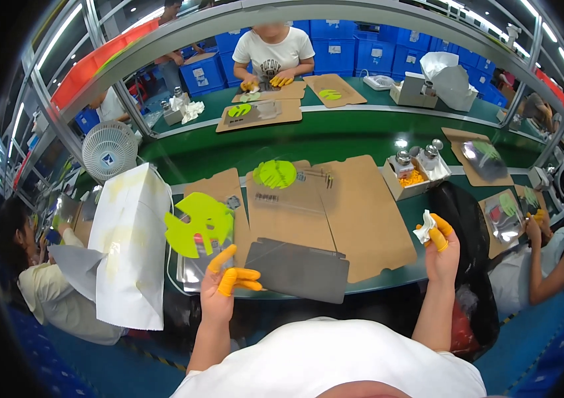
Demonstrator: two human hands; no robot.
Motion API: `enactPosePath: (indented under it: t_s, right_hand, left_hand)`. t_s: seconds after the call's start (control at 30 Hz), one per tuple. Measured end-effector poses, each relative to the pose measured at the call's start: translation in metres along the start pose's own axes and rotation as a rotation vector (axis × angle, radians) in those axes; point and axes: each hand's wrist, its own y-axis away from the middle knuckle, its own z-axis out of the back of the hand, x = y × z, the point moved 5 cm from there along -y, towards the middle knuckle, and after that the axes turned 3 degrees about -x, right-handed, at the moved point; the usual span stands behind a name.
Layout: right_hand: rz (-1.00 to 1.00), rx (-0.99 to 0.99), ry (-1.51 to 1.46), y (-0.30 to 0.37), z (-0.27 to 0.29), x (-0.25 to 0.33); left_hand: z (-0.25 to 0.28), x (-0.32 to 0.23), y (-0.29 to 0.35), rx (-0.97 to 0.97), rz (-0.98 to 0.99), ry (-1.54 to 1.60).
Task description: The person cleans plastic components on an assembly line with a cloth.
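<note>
My left hand (227, 277), with yellow finger cots, is held at the table's near edge beside the left end of a dark grey flat panel (298, 270). Its fingers are apart, and nothing shows between them. In my right hand (444, 247), also in yellow finger cots, a crumpled white wipe (426, 227) is pinched, raised over the right part of the table. Left of the panel, a neon-green cut-out sheet (192, 222) lies over clear plastic and cardboard. Unfolded brown cardboard (368, 219) lies beyond the panel, with a smaller green piece (275, 174) on it.
A white box (414, 182) holds metal-topped bottles and orange finger cots. On the left stand a tall white paper bag (133, 252) and a white fan (110, 151). A black plastic bag (461, 232) hangs at the right. Co-workers sit opposite and on both sides; a metal frame (335, 10) spans overhead.
</note>
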Motion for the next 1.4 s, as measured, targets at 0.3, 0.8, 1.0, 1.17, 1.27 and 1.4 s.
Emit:
enactPosePath:
  t_s: [0.3,0.8,1.0,1.17,1.27,1.4]
  right_hand:
    - [-0.03,0.009,-0.032,0.023,0.015,0.009]
    - [-0.062,-0.012,-0.008,0.05,0.007,0.0]
    - [-0.099,-0.014,0.038,0.05,0.002,-0.008]
    - [-0.115,-0.015,0.039,0.042,0.003,-0.017]
    - [-0.092,0.02,0.05,0.036,0.0,-0.019]
    - [-0.106,0.016,0.048,0.032,0.001,-0.024]
  left_hand:
    - [-0.042,0.018,0.032,0.186,0.23,0.12]
    - [-0.045,0.036,0.074,0.133,0.404,0.033]
    - [-0.056,0.038,0.071,0.176,0.454,0.046]
    - [-0.06,0.04,0.064,0.182,0.489,0.032]
    - [-0.063,0.039,0.063,0.197,0.519,0.0]
    - [-0.064,0.039,0.058,0.209,0.512,-0.01]
